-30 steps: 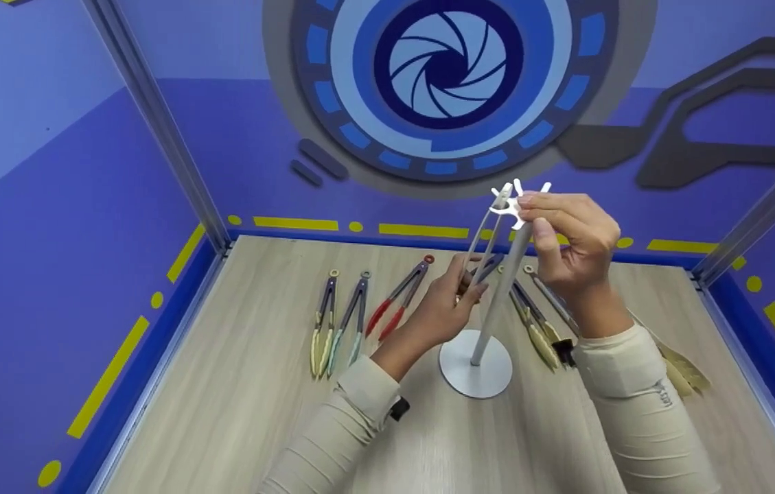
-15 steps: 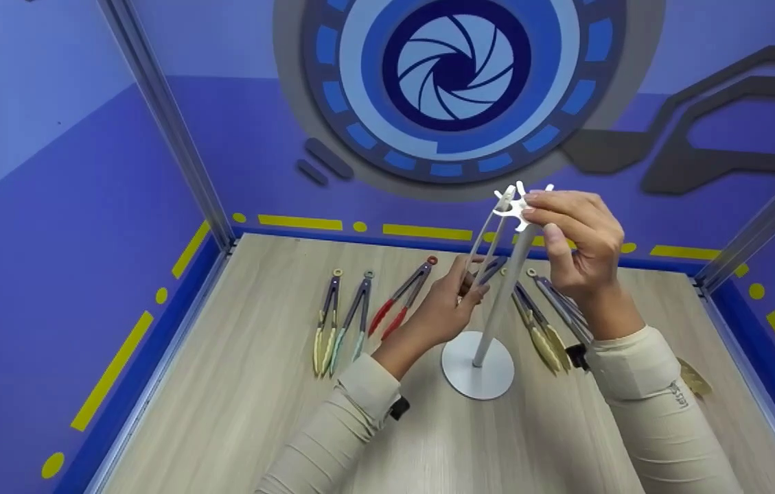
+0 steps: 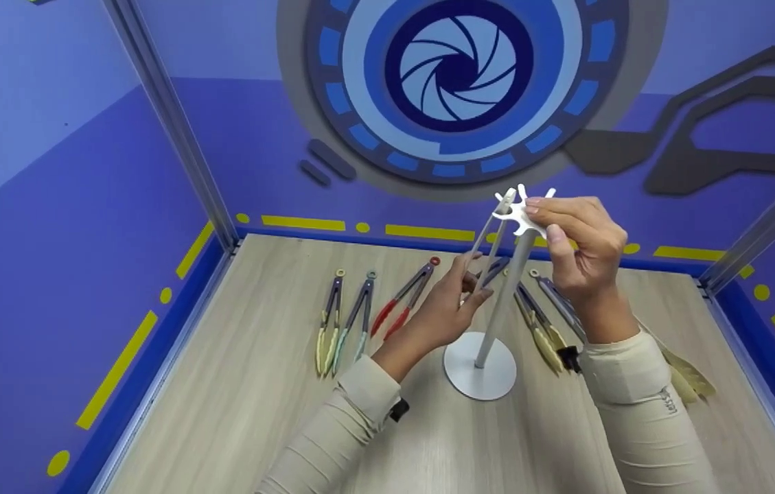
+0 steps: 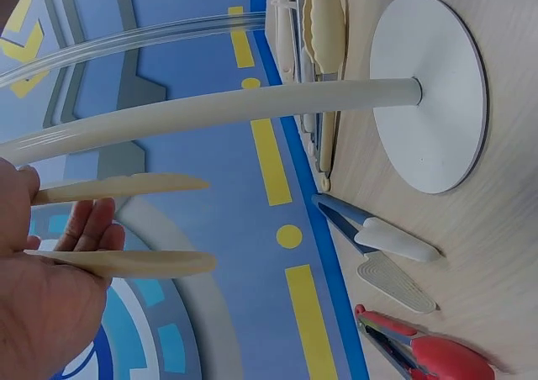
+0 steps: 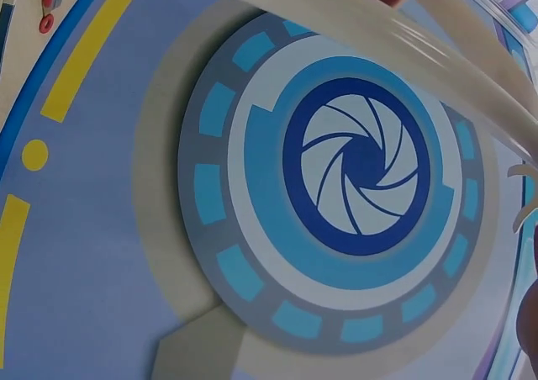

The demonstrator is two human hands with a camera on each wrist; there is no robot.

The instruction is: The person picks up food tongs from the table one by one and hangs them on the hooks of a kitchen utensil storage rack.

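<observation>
A silver stand with a round base (image 3: 490, 381) and a slanting pole (image 3: 509, 285) bears a white hook rack (image 3: 521, 218) on top. My left hand (image 3: 443, 312) holds a pair of pale tongs (image 3: 487, 237) by the arms, left of the pole. Their upper end is at one hook of the rack; whether it is hooked on cannot be told. In the left wrist view the tongs' cream tips (image 4: 160, 264) stick out past my fingers, spread apart. My right hand (image 3: 586, 243) grips the rack's right side with thumb and fingers, hiding some hooks.
On the wooden table (image 3: 222, 412) lie cream-tipped tongs (image 3: 329, 329), mint-tipped tongs (image 3: 357, 319) and red-tipped tongs (image 3: 404, 302). Dark-handled tongs (image 3: 497, 267) lie behind my left hand. More tongs (image 3: 538, 329) lie right of the stand. Blue printed walls enclose the table.
Both hands keep their holds on the tongs and the rack. The right hand has shifted slightly along the rack; the head view has moved a little.
</observation>
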